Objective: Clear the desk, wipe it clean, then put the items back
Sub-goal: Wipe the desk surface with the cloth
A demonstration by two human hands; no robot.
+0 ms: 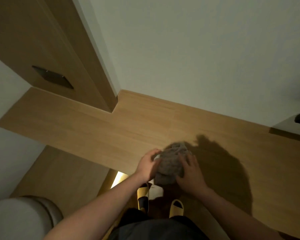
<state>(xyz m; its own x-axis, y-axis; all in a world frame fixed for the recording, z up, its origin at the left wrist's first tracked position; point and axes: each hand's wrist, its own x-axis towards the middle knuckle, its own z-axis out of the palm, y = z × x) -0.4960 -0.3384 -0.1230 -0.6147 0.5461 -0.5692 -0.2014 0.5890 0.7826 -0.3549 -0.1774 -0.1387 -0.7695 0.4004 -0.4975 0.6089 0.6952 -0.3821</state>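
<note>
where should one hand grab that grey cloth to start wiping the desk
Take the grey cloth over its bunched top, palm down, coming from the near edge of the desk. It is a crumpled mound with no flat edge showing, so a spread grip across the crown probably holds best. At present the left hand and right hand cup its two sides.

At lower centre of the frame, the left hand (148,166) and right hand (190,175) both hold a bunched grey cloth (172,163) at the near edge of the wooden desk (93,129). Yellow slippers (143,196) show below.
</note>
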